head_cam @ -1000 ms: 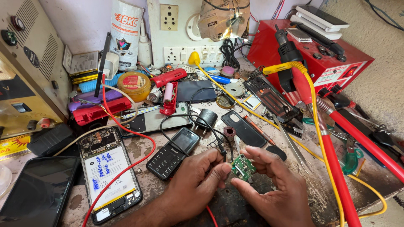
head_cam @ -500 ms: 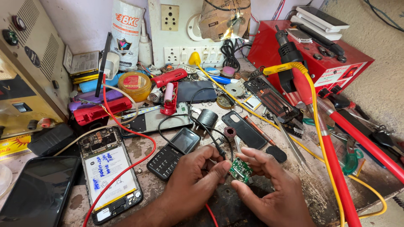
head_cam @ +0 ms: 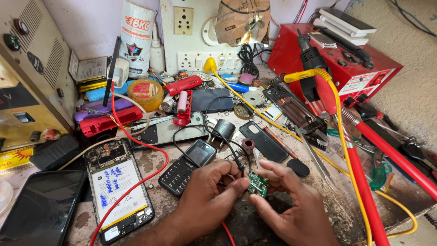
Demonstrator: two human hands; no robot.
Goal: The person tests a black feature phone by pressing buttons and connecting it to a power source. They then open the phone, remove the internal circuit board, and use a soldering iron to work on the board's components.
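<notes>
A small green circuit board [head_cam: 258, 185] sits between the fingertips of both hands, low over the stained bench. My left hand [head_cam: 210, 196] pinches its left side, where a thin black wire [head_cam: 236, 157] runs up toward a black round adapter [head_cam: 223, 128]. My right hand [head_cam: 291, 205] grips the board's right edge, with the index finger curled over the top. A black keypad phone [head_cam: 187, 166] lies just left of my left hand.
An opened smartphone with a white battery [head_cam: 117, 189] and a dark tablet [head_cam: 38, 207] lie at left. A red wire [head_cam: 145, 148] loops across the bench. Tweezers [head_cam: 317, 159], a phone back cover [head_cam: 264, 141], a red station [head_cam: 337, 64] and red-handled tools [head_cam: 364, 191] crowd the right.
Both hands have shifted a little on the green board, turning it slightly. The rest of the bench looks the same.
</notes>
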